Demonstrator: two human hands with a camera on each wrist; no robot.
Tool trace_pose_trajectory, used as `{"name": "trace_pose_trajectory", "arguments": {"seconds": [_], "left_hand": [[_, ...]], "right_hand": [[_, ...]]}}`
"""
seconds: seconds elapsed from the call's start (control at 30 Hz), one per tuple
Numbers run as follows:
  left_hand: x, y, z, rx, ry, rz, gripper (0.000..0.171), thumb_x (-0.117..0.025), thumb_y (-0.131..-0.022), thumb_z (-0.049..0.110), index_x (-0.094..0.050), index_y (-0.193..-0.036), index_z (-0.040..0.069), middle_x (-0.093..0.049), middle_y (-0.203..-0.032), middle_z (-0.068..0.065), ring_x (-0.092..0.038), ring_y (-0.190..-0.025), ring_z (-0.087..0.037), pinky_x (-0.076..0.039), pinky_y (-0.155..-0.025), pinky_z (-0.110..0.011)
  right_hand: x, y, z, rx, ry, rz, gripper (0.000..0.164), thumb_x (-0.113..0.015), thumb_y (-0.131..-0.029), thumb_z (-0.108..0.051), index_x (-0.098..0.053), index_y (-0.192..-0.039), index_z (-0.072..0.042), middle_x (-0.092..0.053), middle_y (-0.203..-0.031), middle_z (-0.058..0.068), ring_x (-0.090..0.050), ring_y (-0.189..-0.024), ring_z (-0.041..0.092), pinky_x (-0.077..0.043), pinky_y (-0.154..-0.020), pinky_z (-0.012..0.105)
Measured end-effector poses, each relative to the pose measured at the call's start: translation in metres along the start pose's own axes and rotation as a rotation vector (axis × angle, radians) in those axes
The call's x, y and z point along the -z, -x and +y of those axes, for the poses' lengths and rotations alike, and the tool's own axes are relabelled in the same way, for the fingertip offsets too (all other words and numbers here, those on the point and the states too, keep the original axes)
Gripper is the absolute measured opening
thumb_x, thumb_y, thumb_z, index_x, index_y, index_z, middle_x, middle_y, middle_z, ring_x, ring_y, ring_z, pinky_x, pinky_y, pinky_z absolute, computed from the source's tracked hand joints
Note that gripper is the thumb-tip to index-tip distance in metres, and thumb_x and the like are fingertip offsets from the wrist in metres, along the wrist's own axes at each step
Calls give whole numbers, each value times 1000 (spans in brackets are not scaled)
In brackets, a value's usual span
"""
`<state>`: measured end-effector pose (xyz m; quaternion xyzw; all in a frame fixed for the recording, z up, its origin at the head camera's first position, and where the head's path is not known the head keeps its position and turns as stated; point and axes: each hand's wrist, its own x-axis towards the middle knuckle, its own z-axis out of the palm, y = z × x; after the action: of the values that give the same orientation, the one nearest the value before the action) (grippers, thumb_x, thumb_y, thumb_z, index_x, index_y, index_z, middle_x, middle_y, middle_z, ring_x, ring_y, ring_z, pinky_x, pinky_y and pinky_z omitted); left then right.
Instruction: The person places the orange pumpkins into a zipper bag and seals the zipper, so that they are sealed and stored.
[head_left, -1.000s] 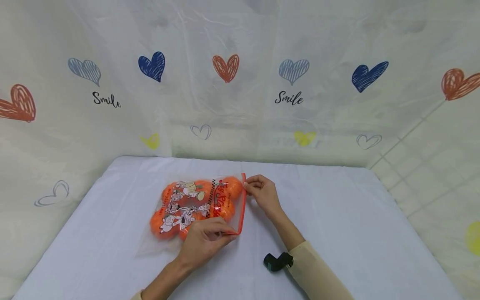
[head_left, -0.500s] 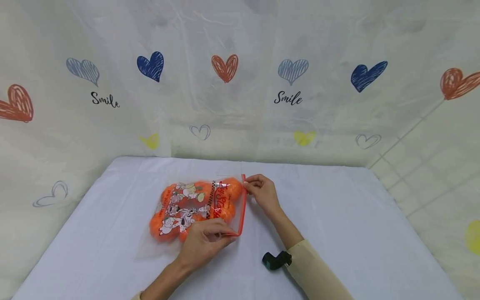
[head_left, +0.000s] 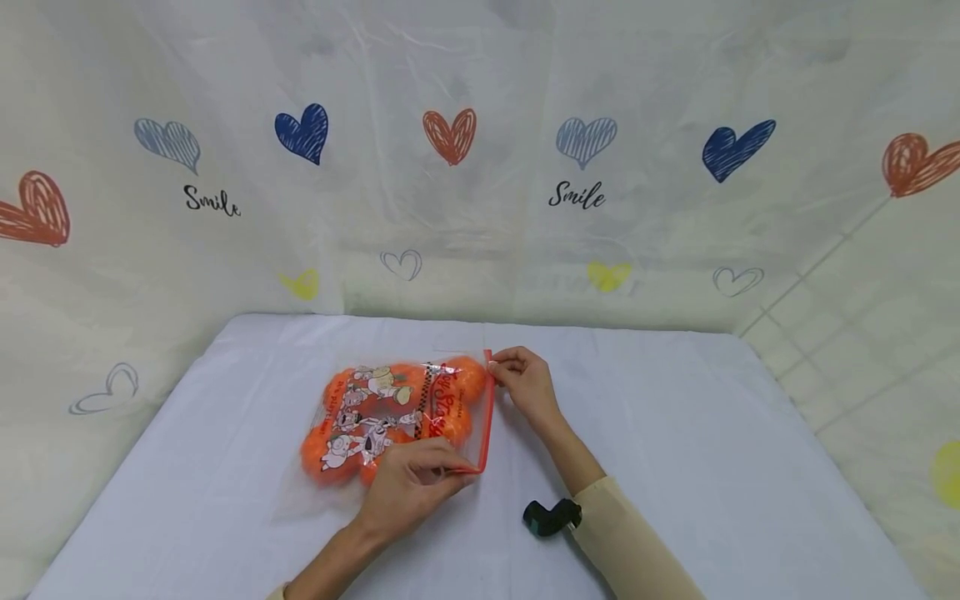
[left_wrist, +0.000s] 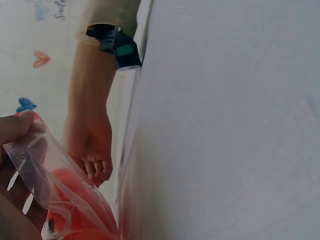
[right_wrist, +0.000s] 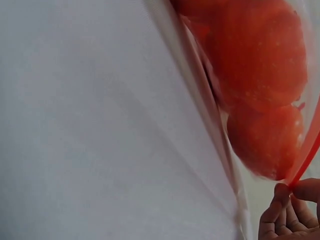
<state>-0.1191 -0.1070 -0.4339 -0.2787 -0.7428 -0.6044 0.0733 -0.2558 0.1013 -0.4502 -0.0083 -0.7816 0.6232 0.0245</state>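
A clear zip bag (head_left: 390, 417) printed with cartoon animals and red lettering lies on the white-covered table. Several round orange fruits (right_wrist: 265, 140) fill it, pressed against the plastic. Its red zip strip (head_left: 487, 425) runs along the right side. My left hand (head_left: 405, 487) pinches the near corner of that strip between thumb and fingers, its knuckles overlapping the fruit. At the far end of the strip, my right hand (head_left: 528, 392) pinches the red edge with thumb and forefinger. In the right wrist view the fingertips (right_wrist: 281, 191) meet right on the strip, just below a fruit.
A dark band with a black device (head_left: 552, 518) sits at the right sleeve's cuff (head_left: 600, 504). The white tablecloth (head_left: 712, 467) extends on both sides. Behind it hangs a pale backdrop (head_left: 510, 242) with hearts and the word Smile.
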Motion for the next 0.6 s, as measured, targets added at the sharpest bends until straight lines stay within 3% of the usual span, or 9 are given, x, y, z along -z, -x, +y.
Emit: {"name": "trace_pose_trajectory", "arguments": {"seconds": [0.27, 0.43, 0.6], "left_hand": [[-1, 1, 1, -19, -15, -11, 11, -83, -88, 9, -83, -96, 17, -77, -86, 7, -61, -73, -4, -48, -60, -21], [-1, 2, 2, 3, -22, -21, 7, -82, -90, 17, -83, -97, 18, -78, -87, 4, -60, -73, -3, -47, -60, -19], [-1, 2, 3, 18, -29, -27, 8, -83, -89, 16, -84, -97, 19, -78, -87, 4, -59, -73, -2, -47, -60, -18]], "right_hand": [[0, -6, 0, 0, 12, 24, 18, -72, -96, -10, -72, -110, 1, -75, -91, 17, -68, -79, 28, -57, -71, 30], [0, -8, 1, -4, 19, 27, 20, -72, -96, -11, -71, -112, 2, -75, -95, 21, -65, -75, 17, -60, -76, 35], [0, -9, 2, -1, 9, 31, 17, -73, -96, -9, -72, -109, 1, -75, -95, 20, -63, -72, 10, -59, -74, 30]]}}
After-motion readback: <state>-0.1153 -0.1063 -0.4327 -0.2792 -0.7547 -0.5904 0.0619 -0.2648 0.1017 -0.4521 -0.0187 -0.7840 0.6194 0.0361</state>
